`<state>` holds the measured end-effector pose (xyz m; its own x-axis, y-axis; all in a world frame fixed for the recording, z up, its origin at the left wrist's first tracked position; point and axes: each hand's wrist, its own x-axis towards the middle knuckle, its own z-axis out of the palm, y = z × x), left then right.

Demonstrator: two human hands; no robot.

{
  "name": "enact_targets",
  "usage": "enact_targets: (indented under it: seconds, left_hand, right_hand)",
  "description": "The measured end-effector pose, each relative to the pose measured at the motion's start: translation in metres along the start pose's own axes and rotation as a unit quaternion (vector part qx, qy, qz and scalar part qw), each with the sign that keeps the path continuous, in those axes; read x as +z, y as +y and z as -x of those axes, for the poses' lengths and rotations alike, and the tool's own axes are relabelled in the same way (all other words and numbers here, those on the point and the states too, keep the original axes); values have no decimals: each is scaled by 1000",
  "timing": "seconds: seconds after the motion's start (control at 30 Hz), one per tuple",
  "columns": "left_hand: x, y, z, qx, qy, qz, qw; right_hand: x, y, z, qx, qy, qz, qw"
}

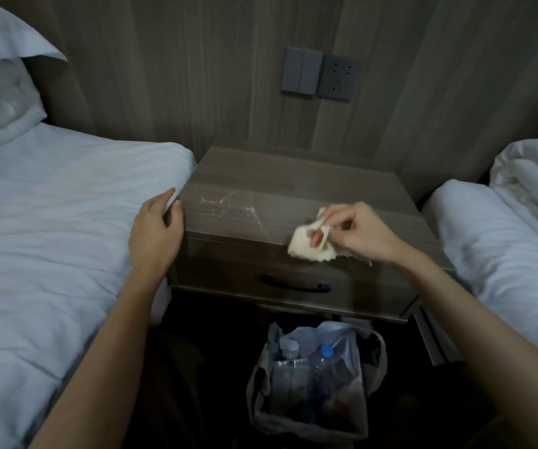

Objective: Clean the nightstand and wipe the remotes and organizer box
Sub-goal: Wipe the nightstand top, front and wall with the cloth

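Nightstand [293, 189], wood-grain, is standing between two white beds [50, 222] against a panelled wall; its top is carrying only pale streaks [228, 202].

- Left hand [154, 234]: is bracing the left front corner, fingers gently bent down the side next to the bed, thumb hooking over the edge. It is carrying nothing else.
- Right hand [358, 234]: is pinching a bunched pale cloth [306, 244] between thumb and curled fingers. The cloth is hanging just below the fingertips and is touching the front edge of the top.
- Streaks: are lying beyond the right fingertips, towards the left hand, still unwiped.
- Drawer handle [295, 283]: is sitting below both hands, untouched.
- Bin [313, 384]: is standing on the floor beneath the wrists, with a liner and bottles inside.
- Switch [301, 74] and socket [338, 77]: are sitting on the wall, well beyond the fingers.
- Remotes, organizer box: are not showing anywhere in view.

Step in hand, by my reading: wiping the top, partway done, since residue is remaining. The next move is calling for flattening the cloth under the fingers and sweeping it leftward across the streaks, while the left hand is steadying the unit. Remotes and box are looking like later items.
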<state>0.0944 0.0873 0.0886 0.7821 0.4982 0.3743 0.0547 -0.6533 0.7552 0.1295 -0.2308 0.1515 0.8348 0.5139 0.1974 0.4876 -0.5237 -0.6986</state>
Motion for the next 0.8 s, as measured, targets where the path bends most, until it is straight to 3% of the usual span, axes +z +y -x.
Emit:
enact_targets:
  seconds: [0.13,0.3,0.63,0.8]
  left_hand:
    - [1,-2,0,-4,-16,6,1000]
    - [9,-7,-9,25,-21,-5,999]
    - [18,-15,-46,73,-2,5,997]
    - [24,-15,-49,93,-2,-44,995]
  right_hand:
    - [-11,-17,-36,-42,120,39,991]
    - [-10,-5,-108,-34,164,171,971]
    - [30,53,-239,40,142,248,957]
    - [47,70,-294,79,53,253,963]
